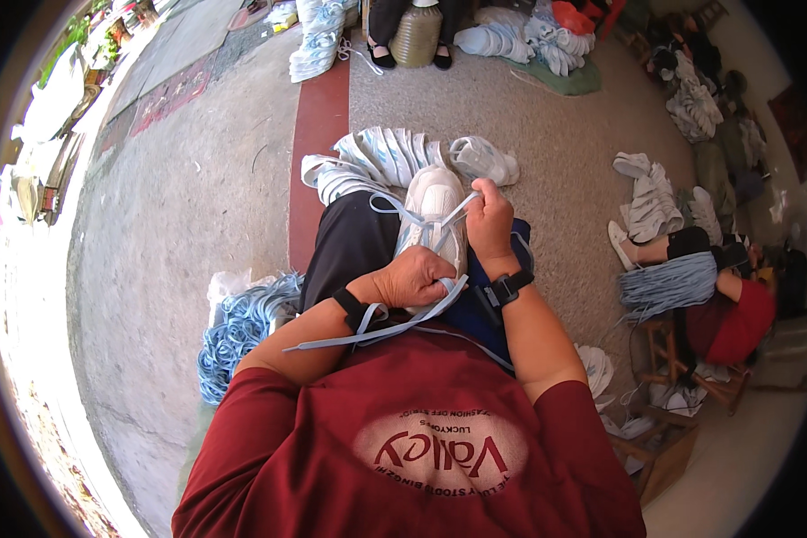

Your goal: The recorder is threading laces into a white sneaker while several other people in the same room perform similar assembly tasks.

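Observation:
A white sneaker [434,199] rests on my lap, its toe pointing away from me. Light blue lace runs through its front eyelets. My right hand [490,224] is closed in a pinch on the lace, beside the shoe's right edge. Over the shoe's near part lies my left hand [414,276], its fingers curled round another stretch of the lace. From there a long loose end [332,342] trails left across my forearm. The shoe's near opening is mostly hidden by my left hand. Just past my knees stands a curved row of white shoes [381,154].
A heap of light blue laces [247,336] lies at my left. At the right a person in red [731,327] sits with blue laces across the lap, near wooden stools [668,363]. Ahead, another person's feet [381,58] flank a jar-shaped container [418,38], with shoe piles [560,45] nearby.

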Demonstrator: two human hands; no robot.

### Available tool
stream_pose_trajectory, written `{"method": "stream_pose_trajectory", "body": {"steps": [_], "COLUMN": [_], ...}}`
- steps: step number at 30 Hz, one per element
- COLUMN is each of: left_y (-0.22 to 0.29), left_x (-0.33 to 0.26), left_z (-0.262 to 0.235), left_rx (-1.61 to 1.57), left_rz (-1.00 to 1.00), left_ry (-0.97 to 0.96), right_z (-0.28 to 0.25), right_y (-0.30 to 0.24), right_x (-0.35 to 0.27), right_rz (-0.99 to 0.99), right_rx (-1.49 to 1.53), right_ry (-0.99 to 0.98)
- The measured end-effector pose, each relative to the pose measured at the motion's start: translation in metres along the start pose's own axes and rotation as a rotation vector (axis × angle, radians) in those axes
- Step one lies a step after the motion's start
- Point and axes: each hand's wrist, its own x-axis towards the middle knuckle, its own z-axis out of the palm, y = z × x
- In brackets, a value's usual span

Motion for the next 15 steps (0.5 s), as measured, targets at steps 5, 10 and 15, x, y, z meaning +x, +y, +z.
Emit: {"method": "stream_pose_trajectory", "body": {"steps": [5, 10, 15], "left_y": [0.002, 0.005, 0.006], "left_x": [-0.003, 0.001, 0.001], "left_z": [-0.001, -0.002, -0.002], "left_rx": [0.016, 0.04, -0.001], "left_rz": [-0.003, 0.008, -0.017], "left_ry": [0.026, 0.031, -0.02], "right_z": [-0.018, -0.022, -0.011], "right_y": [0.007, 0.001, 0.017], "right_x": [0.004, 0.009, 0.015], "right_rz": [0.705, 0.555, 0.412], "right_rx": [0.891, 0.602, 0.229], "right_ry": [-0.405, -0.539, -0.339]}}
